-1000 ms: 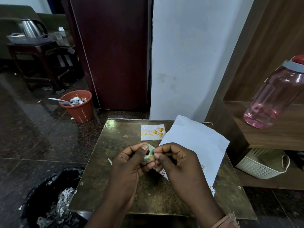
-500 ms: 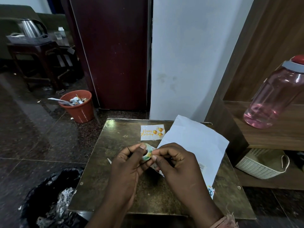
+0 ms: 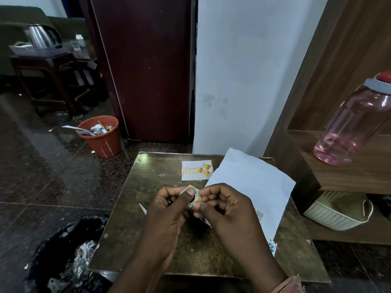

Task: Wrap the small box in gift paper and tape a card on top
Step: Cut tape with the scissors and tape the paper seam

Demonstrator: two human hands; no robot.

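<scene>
Card (image 3: 196,170) and paper (image 3: 251,182) behind hands (image 3: 203,206).

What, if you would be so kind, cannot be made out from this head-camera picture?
- The small box: not visible in the head view; it may lie under the gift paper or the hands, which cannot be told.
- Loose end of the tape roll: too small, covered by the left hand and right hand.
- White sliver on the table: mostly behind the left hand.
- Pink bottle: cut by the right edge.
</scene>
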